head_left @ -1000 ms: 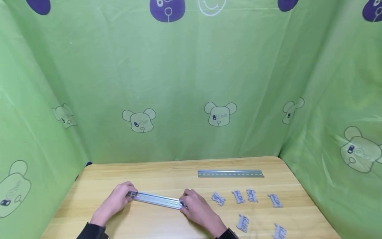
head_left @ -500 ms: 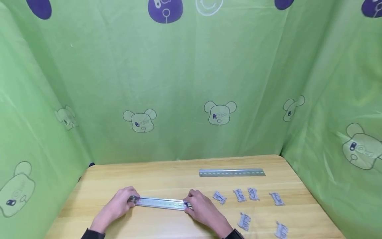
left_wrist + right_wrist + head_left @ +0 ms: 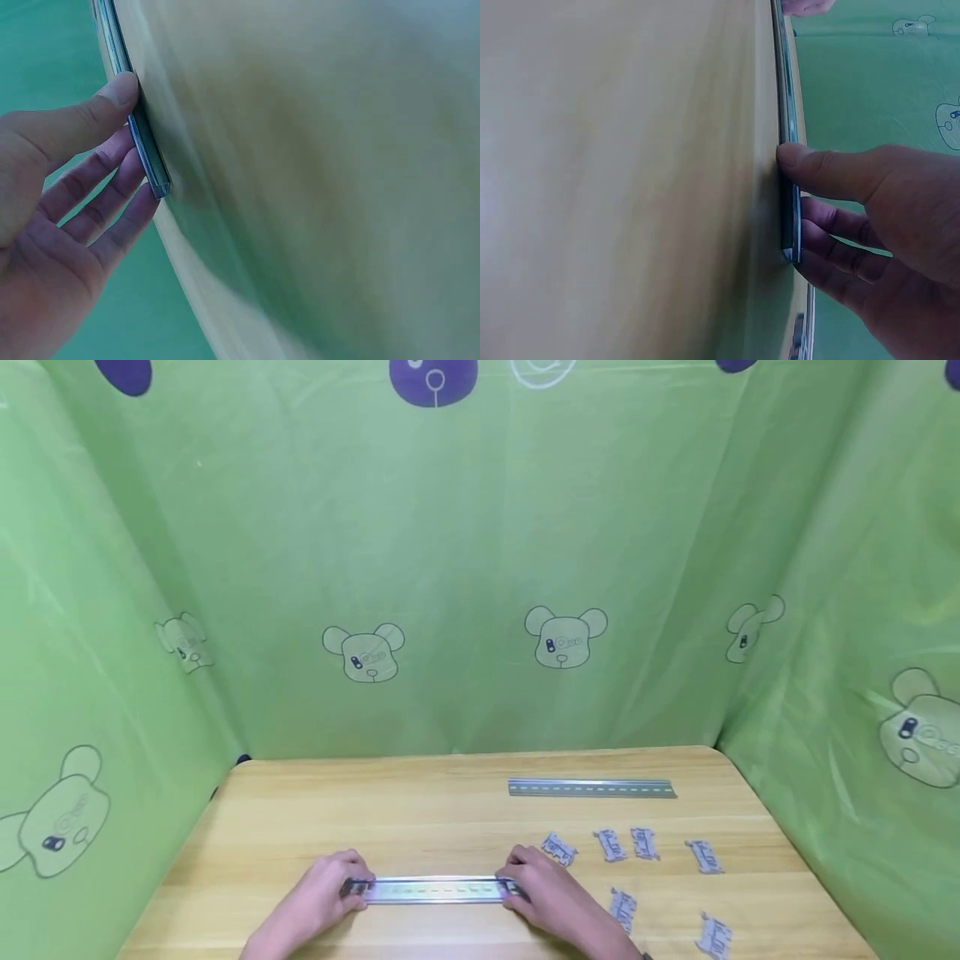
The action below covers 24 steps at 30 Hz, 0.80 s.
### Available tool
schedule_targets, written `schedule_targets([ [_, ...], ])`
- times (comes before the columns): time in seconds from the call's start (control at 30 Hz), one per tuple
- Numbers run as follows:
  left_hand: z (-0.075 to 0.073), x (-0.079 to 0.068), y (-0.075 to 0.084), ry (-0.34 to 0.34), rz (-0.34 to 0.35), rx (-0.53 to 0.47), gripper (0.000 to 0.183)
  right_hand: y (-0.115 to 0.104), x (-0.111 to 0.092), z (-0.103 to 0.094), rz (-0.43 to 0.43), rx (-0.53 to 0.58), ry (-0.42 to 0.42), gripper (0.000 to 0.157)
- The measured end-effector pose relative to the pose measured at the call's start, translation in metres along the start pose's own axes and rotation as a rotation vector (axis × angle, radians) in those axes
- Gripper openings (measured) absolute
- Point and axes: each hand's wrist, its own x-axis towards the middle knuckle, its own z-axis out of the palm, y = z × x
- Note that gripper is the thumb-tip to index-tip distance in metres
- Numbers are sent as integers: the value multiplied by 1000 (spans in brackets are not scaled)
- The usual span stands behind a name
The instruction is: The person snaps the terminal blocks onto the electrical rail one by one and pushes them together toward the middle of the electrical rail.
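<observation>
Tabletop [image 3: 405,814], held rail [image 3: 435,890], end faces [image 3: 163,190] wrist views only

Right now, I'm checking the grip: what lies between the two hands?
In the head view, a slotted DIN rail spans from left hand to right hand.

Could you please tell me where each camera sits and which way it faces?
Head: worn on the head, facing forward and down at the table, held rail and green cloth; left hand and right hand show.
Left wrist: worn there, facing one end of the held rail; the left hand shows.
Right wrist: worn there, facing the other end; the right hand shows, with a bit of the left hand at top.
Shared: both wrist views show the held rail and table.
</observation>
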Motion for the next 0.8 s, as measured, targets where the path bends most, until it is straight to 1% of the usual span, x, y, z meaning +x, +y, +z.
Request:
schedule_targets([
  [0.1, 3, -2, 8, -12, -1, 3, 26, 2, -10, -3, 8, 8, -13, 30],
  [0.27, 7, -9, 18, 2, 30, -19, 26, 3, -22, -5, 21, 31, -49, 30],
  [0.43, 9, -17, 24, -40, 53, -41, 29, 3, -31, -7, 25, 61, -89, 29],
  [0.53, 10, -15, 28, -58, 69, -45, 30, 2, -37, -10, 46, 80, -104, 28],
  [0.6, 12, -13, 31, -55, 85, -54, 29, 3, -41, -12, 53, 89, -108, 28],
  [0.8, 21, -14, 34, -29, 98, -77, 28, 4, -51, -17, 54, 107, -133, 31],
])
